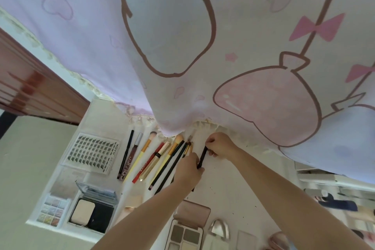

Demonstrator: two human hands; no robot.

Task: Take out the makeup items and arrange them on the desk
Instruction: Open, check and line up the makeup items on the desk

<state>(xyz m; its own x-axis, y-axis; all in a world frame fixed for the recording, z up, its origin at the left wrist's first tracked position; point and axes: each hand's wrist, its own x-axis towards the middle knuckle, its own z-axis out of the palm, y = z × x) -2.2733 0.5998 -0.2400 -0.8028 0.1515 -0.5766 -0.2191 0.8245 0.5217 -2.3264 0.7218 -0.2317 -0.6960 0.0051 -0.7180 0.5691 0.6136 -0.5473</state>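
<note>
Near the middle of the frame, the right hand (220, 145) is curling its fingers round the upper end of a slim black pencil (203, 157), while the left hand (187, 169) is pinching the pencil's lower end, so both hands are closing on the one stick, which is slanting just above the white desk (227, 184). Just left of the hands, a row of makeup is lying side by side on the desk: brushes with yellow handles (142, 153), a red pencil (149, 163), a gold tube (155, 160), a dark lip gloss (129, 156) and a black liner (125, 153). Further left, a clear lash tray (91, 151) is sitting flat, and in the lower left an open powder compact (92, 210) is resting beside a small pastel palette (52, 211). At the bottom edge an open eyeshadow palette (185, 235) is lying near a silvery sponge case (220, 229). A pale curtain (182, 36) printed with pink bows and hearts is hanging over the upper half of the frame, its lace hem brushing the brush tips.
</note>
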